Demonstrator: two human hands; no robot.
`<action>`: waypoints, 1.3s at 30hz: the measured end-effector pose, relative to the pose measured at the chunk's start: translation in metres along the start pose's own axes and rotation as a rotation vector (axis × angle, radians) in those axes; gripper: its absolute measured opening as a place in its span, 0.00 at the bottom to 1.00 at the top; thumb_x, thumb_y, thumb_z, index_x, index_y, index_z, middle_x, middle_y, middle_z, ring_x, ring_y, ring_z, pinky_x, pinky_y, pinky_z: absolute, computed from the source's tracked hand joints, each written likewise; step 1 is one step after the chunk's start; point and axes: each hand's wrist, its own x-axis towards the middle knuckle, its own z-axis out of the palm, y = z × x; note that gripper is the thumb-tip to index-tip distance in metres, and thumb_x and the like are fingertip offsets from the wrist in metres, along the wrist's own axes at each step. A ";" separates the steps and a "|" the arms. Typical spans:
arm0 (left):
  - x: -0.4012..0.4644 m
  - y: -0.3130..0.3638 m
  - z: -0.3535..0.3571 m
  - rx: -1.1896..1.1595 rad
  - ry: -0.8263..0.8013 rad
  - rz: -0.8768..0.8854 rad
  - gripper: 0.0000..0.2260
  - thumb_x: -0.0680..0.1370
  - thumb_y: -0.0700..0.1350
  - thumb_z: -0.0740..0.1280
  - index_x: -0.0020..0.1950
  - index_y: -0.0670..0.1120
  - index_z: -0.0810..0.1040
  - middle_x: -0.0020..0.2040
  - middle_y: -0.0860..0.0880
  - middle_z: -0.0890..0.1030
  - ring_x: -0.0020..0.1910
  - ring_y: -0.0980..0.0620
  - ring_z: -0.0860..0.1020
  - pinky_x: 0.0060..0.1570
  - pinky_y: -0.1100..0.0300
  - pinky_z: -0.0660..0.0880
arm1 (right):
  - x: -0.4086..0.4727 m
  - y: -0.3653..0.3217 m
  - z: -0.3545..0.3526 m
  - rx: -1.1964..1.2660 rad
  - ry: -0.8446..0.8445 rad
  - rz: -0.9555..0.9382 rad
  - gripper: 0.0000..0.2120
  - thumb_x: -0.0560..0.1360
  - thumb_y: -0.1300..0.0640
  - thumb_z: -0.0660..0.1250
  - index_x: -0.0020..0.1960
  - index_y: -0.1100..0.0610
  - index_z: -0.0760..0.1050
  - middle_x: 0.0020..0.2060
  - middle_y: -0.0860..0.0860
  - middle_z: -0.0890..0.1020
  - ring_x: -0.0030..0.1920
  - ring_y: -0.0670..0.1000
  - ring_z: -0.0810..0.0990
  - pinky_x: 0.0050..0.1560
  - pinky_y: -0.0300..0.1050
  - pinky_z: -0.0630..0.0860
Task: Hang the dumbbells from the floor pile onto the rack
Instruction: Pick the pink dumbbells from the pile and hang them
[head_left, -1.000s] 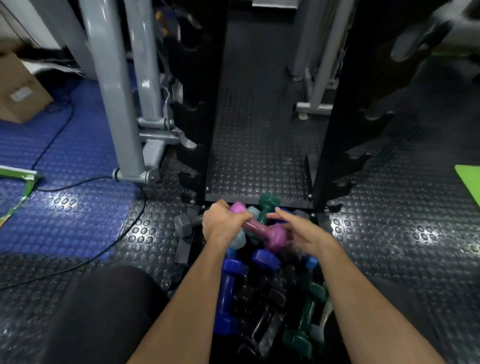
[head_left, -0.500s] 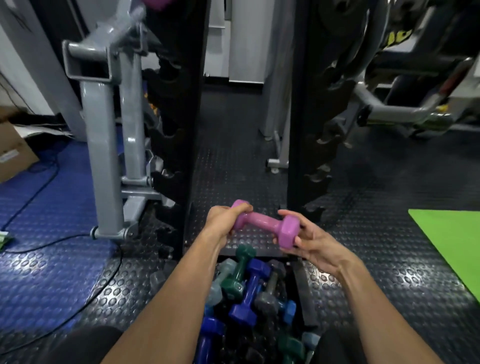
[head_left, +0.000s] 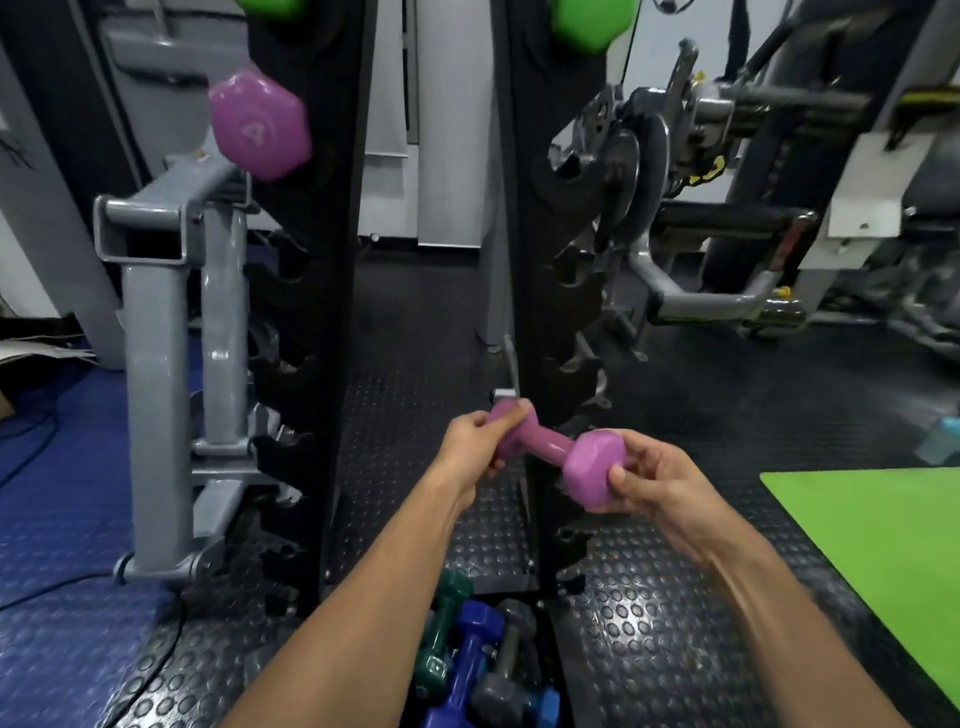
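Two bare hands hold a pink hexagonal-ended vinyl dumbbell in the air in front of a black notched upright rack. The left hand curls its fingers and thumb round the far end of the dumbbell; the right hand pinches the near hexagonal end between thumb and fingers. The dumbbell lies tilted, its far end higher and to the left, its bare handle showing between the two hands. The lower notches of the rack's right post stand just beyond the hands. Below the forearms, on the studded black rubber floor, lies the pile of small dumbbells: green, blue and grey ones touching each other. High above the left hand, a second pink hexagonal dumbbell hangs on the rack's left post; above it, bright green dumbbell ends show at the top edge. Left of the left hand stands a grey steel frame; right of the right hand lies a green mat.
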 end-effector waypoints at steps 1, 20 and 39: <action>0.001 0.003 0.005 -0.020 -0.035 0.019 0.21 0.74 0.63 0.73 0.49 0.44 0.83 0.36 0.47 0.81 0.30 0.54 0.74 0.29 0.62 0.69 | -0.002 -0.008 0.002 -0.022 0.029 -0.028 0.30 0.65 0.51 0.84 0.64 0.60 0.80 0.55 0.65 0.84 0.53 0.65 0.84 0.46 0.55 0.86; 0.023 0.192 0.035 -0.297 0.052 0.572 0.33 0.76 0.71 0.58 0.79 0.61 0.62 0.78 0.60 0.67 0.77 0.57 0.65 0.77 0.45 0.61 | -0.007 -0.144 0.010 -0.187 0.409 -0.462 0.17 0.74 0.66 0.73 0.61 0.56 0.80 0.50 0.54 0.87 0.51 0.54 0.86 0.46 0.52 0.85; 0.030 0.223 0.028 -0.296 -0.023 0.575 0.39 0.69 0.79 0.58 0.75 0.61 0.70 0.75 0.58 0.73 0.74 0.55 0.70 0.75 0.43 0.64 | 0.099 -0.248 0.047 -0.269 0.403 -0.543 0.16 0.76 0.66 0.74 0.62 0.57 0.79 0.55 0.59 0.83 0.54 0.60 0.85 0.40 0.45 0.82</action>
